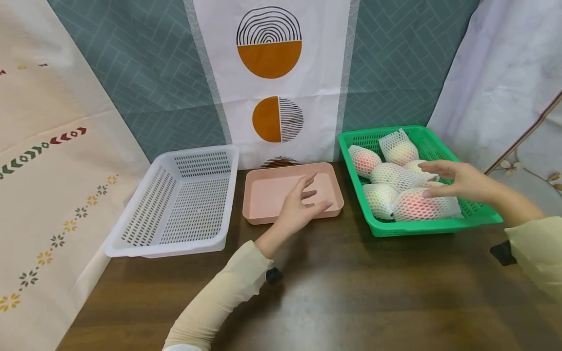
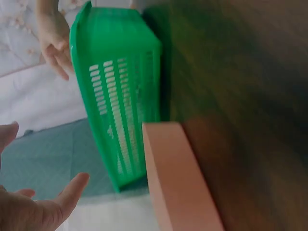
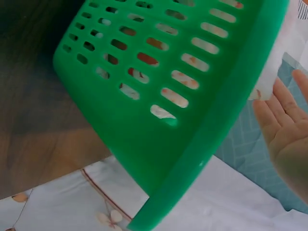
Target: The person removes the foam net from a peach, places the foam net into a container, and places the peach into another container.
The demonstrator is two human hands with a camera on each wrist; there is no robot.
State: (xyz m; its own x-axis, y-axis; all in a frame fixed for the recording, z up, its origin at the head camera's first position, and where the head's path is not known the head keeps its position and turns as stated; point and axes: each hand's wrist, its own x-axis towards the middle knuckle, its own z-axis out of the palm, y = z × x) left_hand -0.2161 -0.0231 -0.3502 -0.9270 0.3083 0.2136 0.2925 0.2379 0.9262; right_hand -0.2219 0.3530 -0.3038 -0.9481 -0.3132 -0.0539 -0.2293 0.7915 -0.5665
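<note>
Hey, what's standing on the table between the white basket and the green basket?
A shallow pink tray stands between the white basket and the green basket, as the head view shows.

Left hand (image 1: 297, 207): relaxed, left fingers (image 1: 303, 184) spread, slightly bent, pointing ahead and right. Left thumb (image 1: 319, 207) out to the right of them, clear gap between. Left wrist (image 1: 265, 242) bare, behind the fingers; left sleeve (image 1: 228, 287), cream, further back, arm angling in from lower left.

Right hand (image 1: 465, 180): relaxed, right fingers (image 1: 432, 168) reaching left, gently bent. Right thumb (image 1: 436, 191) on their near side, gap between. Right wrist (image 1: 518, 208) bare, to the right of the fingers; right sleeve (image 1: 537, 246), cream, just behind it. The two sets of fingertips sit well apart.
</note>
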